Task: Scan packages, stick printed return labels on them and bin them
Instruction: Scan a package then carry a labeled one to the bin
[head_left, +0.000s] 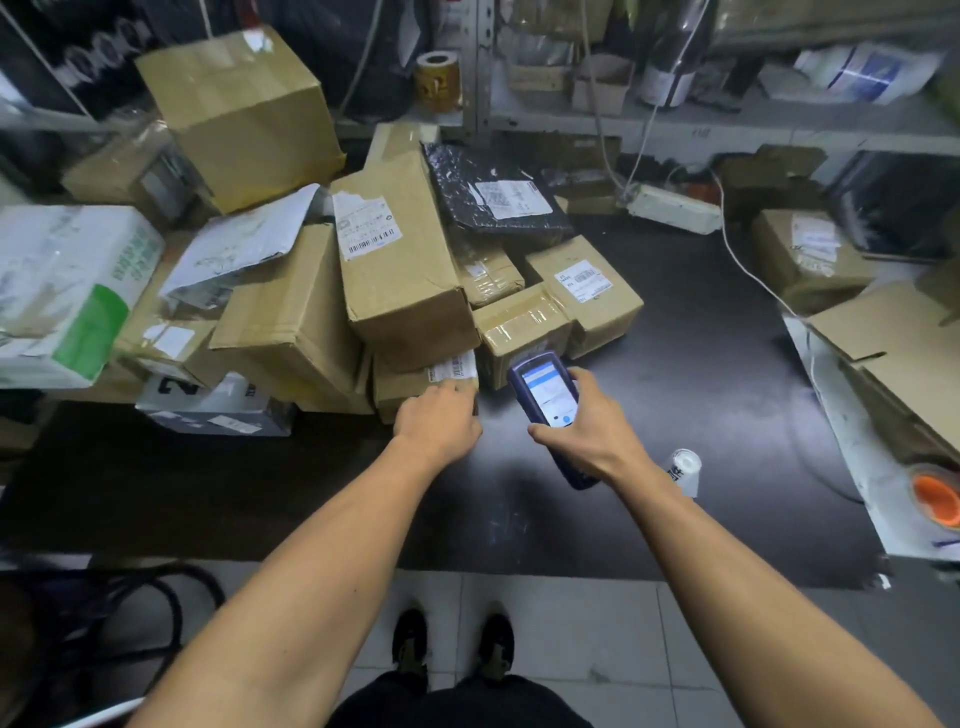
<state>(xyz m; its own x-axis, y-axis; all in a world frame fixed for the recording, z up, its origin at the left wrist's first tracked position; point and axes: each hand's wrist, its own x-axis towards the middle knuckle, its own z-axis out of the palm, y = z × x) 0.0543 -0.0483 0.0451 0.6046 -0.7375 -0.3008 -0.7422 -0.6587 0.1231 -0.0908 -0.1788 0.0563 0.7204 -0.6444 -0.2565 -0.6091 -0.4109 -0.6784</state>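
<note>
A heap of cardboard packages covers the left and middle of a black table (675, 364). My right hand (587, 426) grips a blue handheld scanner (548, 397) with its screen lit, its head close to a taped box (524, 325). My left hand (439, 415) grips the near end of a small flat box (410, 382) with a barcode label (453, 366), at the bottom of the heap. A long box (400, 260) with a white label lies on top of it. A black mailer bag (493, 192) lies further back.
A white roll (684, 467) lies on the table right of my right arm. An orange tape roll (937, 501) and an open carton (893, 353) sit on a white side surface at right. Cables and a power strip (675, 208) run along the back. Shelves stand behind.
</note>
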